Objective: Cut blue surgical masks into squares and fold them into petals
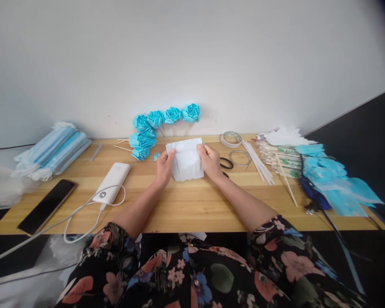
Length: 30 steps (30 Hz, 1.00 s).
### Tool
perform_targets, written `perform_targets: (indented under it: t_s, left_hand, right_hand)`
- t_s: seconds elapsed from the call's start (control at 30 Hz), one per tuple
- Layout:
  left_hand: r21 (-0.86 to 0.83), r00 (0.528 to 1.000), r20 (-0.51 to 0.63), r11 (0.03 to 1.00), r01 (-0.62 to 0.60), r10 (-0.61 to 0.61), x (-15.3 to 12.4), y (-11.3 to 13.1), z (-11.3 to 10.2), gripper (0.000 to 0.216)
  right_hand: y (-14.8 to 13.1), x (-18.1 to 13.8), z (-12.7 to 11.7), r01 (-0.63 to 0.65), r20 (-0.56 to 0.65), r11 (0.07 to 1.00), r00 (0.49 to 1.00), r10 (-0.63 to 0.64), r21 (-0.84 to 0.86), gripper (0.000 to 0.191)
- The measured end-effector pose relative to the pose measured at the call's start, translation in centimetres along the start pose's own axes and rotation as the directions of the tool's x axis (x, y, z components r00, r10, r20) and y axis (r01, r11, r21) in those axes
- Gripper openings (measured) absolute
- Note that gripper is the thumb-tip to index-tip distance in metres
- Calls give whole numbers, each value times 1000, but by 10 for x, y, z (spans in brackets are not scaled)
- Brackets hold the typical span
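Item: white square sheet (186, 161), creased, held at the middle of the wooden table (192, 214). Left hand (164, 166) pinches its left margin, thumb on the near face; right hand (211, 160) grips its right upper margin likewise.

Containers: clear plastic bag (9, 188) at the left end, contents indistinct; printed paper packets (277, 160), stacked at right, a bare wooden stick (288, 182) leaning out beside them.

Behind, along the wall: blue fabric roses (191, 113) on sticks, the row turning forward at its left end.

Right of the hands: black-handled scissors (232, 164), partly hidden by the wrist; tape roll (223, 141); thin coil (250, 160); white strips (259, 164); blue fabric pieces (327, 171), overhanging the right edge.

Left: pleated face masks (54, 147), piled; white power bank (112, 182), cable crossing the front edge; black smartphone (47, 205), one corner at that edge.

Room: bare wood between the forearms, running to the front edge.
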<state>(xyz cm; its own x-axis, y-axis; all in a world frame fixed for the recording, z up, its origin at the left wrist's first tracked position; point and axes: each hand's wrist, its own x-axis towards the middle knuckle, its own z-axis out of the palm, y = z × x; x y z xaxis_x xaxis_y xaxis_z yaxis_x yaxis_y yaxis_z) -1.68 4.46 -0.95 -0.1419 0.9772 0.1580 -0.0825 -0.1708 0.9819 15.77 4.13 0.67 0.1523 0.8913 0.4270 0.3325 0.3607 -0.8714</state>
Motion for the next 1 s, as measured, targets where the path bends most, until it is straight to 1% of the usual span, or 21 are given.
perform_targets:
  t_s: [0.17, 0.33, 0.4, 0.5, 0.6, 0.7, 0.77, 0.83, 0.9, 0.97, 1.0]
  left_hand:
    - [-78, 999, 6, 996, 37, -37, 3, -3, -2, 45]
    - [-31, 999, 13, 999, 31, -31, 3, 2, -3, 45]
    - [3, 1000, 14, 1000, 6, -6, 3, 4, -3, 42]
    - [35, 999, -3, 999, -38, 39, 5, 7, -5, 39]
    - [49, 997, -34, 996, -69, 71, 8, 7, -7, 38]
    - [60, 994, -68, 994, -86, 90, 12, 5, -9, 39]
    - [34, 994, -66, 996, -83, 85, 14, 4, -11, 41]
    - [-51, 999, -2, 998, -44, 44, 16, 5, -12, 43]
    - [-140, 993, 117, 990, 33, -16, 17, 5, -12, 47]
    - [-158, 975, 210, 982, 100, -66, 18, 4, -12, 53]
    - [-139, 970, 228, 983, 116, -82, 19, 3, -13, 56]
  right_hand:
    - [-1, -2, 2, 19, -9, 999, 1000, -19, -26, 51]
    - [1, 0, 1, 2, 21, 1000, 1000, -2, -4, 54]
    - [3, 2, -1, -8, 60, 1000, 998, 6, 26, 55]
    - [5, 5, -4, -32, 156, 993, 988, 14, 110, 55]
    - [8, 8, -5, -101, 262, 979, 964, 52, 175, 54]
    - [11, 9, -4, -186, 340, 963, 934, 113, 193, 46]
    - [12, 10, -3, -223, 344, 956, 927, 148, 190, 39]
    - [13, 11, -3, -241, 316, 951, 933, 173, 192, 35]
    - [13, 12, -3, -248, 279, 946, 942, 185, 209, 33]
    - [13, 12, -5, -256, 249, 939, 948, 197, 231, 32]
    - [12, 13, -6, -264, 240, 934, 949, 207, 242, 31]
